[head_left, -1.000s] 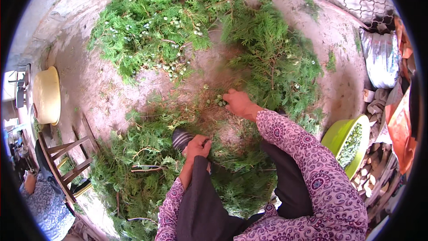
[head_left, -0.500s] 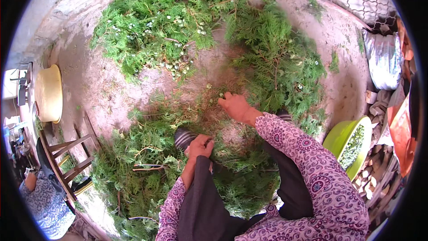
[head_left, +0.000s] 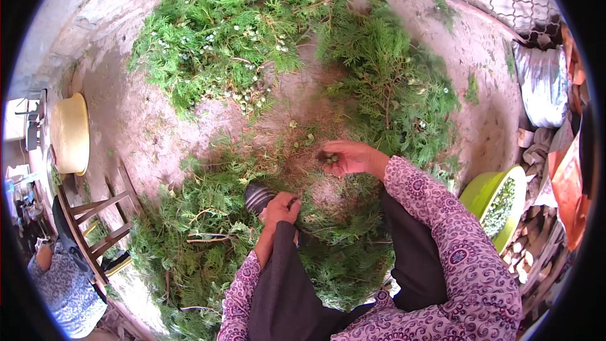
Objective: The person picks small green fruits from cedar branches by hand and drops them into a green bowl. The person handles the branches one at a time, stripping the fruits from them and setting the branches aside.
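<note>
My right hand [head_left: 350,156] is over the bare patch of ground between my feet, palm turned partly up. Its curled fingers hold a few small green seed cones [head_left: 330,159]. My left hand [head_left: 281,208] rests at my left knee, fingers curled in; whether anything is inside them is hidden. Cut evergreen sprigs [head_left: 208,240] lie around my left shoe [head_left: 259,197]. Loose green cones [head_left: 309,137] lie on the ground just beyond my right hand. Farther off, a heap of leafy branches [head_left: 221,31] bears pale cones, and another heap [head_left: 398,82] spreads at the right.
A lime-green basin [head_left: 470,194] filled with small green cones stands tilted at the right, beside chopped wood [head_left: 536,240]. To the left are a yellow tub [head_left: 69,132] and a wooden frame [head_left: 104,205]. Another person's patterned sleeve [head_left: 63,290] shows at the lower left.
My right hand has drawn back toward me and turned from palm down to palm partly up, now showing cones in its fingers. My left hand stays at the knee.
</note>
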{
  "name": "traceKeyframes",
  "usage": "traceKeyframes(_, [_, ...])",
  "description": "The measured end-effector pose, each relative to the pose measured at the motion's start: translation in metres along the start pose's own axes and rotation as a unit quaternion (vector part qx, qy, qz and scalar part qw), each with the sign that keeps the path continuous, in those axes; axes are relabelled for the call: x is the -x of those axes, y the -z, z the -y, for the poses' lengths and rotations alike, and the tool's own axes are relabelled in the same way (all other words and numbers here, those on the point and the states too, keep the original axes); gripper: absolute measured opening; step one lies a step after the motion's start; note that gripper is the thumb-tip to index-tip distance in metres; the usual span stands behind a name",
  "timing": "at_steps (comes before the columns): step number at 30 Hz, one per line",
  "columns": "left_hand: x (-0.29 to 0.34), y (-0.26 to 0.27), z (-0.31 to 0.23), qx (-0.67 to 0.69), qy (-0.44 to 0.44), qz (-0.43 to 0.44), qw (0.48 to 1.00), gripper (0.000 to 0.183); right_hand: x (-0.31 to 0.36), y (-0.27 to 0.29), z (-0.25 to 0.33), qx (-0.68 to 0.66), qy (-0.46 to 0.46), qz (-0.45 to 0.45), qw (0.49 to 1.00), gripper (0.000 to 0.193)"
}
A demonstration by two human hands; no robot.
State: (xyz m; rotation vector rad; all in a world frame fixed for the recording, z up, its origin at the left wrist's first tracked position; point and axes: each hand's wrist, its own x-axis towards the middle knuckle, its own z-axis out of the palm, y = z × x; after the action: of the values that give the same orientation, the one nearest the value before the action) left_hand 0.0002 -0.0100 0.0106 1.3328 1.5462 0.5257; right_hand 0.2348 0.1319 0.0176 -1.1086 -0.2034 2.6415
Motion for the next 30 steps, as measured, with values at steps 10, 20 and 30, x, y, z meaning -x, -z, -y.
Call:
traceKeyframes(10, [0.001, -0.006, 0.012, -0.017, -0.001, -0.006, 1.000, 0.016, -0.043, -0.005, 0.003, 0.694, 0.328, -0.224, 0.601, 0.026])
traceKeyframes(20, [-0.001, -0.004, 0.004, -0.023, 0.014, -0.009, 1.000, 0.017, -0.006, 0.014, 0.020, 0.166, 0.059, -0.106, 0.979, 0.019])
traceKeyframes(30, [-0.002, -0.007, -0.002, -0.033, -0.003, 0.005, 0.999, 0.015, -0.046, 0.004, 0.001, 0.713, 0.323, -0.200, 0.589, 0.020])
